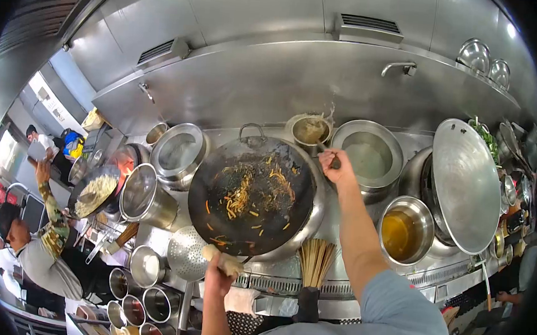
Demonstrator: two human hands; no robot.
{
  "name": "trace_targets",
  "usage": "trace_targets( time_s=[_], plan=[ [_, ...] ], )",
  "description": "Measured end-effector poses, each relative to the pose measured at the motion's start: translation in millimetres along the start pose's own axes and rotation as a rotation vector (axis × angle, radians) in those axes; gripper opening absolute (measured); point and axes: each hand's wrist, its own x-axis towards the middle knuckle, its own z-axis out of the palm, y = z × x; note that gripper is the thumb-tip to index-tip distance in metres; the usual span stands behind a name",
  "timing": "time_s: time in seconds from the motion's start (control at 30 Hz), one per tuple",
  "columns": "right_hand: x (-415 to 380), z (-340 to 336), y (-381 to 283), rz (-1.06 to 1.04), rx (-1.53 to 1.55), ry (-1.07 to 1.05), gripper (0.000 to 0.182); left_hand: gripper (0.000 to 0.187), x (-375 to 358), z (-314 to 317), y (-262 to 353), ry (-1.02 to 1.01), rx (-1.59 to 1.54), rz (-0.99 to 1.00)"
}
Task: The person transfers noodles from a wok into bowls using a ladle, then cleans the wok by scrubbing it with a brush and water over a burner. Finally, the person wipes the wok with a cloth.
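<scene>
A large black wok (251, 194) stands in front of me, with noodles (236, 201) and orange strips scattered in it. My left hand (216, 276) is closed on a folded pale cloth (224, 262) at the wok's near rim. My right hand (337, 167) grips the handle of a ladle (321, 146) beyond the wok's right side. The ladle's head reaches into a small round metal pot (296, 132) at the back, where water splashes up; its bowl is hard to make out. A perforated strainer (186, 253) lies left of my left hand.
A bamboo brush (316, 261) stands at the front edge. To the right are a pot of yellow-brown liquid (399, 232) and a tilted wok (466, 187). Lidded pots (181, 155) and a water pot (369, 159) flank the wok. A co-worker (50, 258) works at left.
</scene>
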Motion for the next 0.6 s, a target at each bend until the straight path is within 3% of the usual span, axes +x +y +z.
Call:
trace_targets(
  time_s=[0.03,0.13,0.23,0.3,0.37,0.4,0.5,0.53,0.6],
  plan=[
    [-8,2,-24,0.067,-0.111,0.032,0.012,0.031,-18,16,10,0.049,0.033,-0.02],
    [-59,10,-77,0.323,-0.44,0.129,0.03,0.026,21,-24,-2,0.008,0.179,0.038],
    [-132,-3,-62,0.118,-0.314,0.331,0.046,0.035,21,-2,-8,0.149,0.194,0.256],
    [-183,-18,-58,0.17,-0.764,0.533,0.056,0.039,13,13,-13,0.234,0.262,0.41],
    [-226,-41,-58,0.135,-0.92,0.635,0.041,0.044,4,28,-12,0.258,0.253,0.403],
    [-241,-36,-78,0.246,-0.848,0.606,0.033,0.044,11,23,-15,0.266,0.253,0.402],
    [-231,-57,-53,0.425,-0.168,0.37,0.025,0.039,13,8,-9,0.145,0.214,0.286],
    [-232,-59,-39,0.351,0.464,0.415,0.024,0.037,2,3,-3,0.096,0.187,0.2],
    [-244,-45,-44,0.28,1.177,0.344,0.023,0.038,6,-33,6,-0.117,0.093,-0.043]
  ],
)
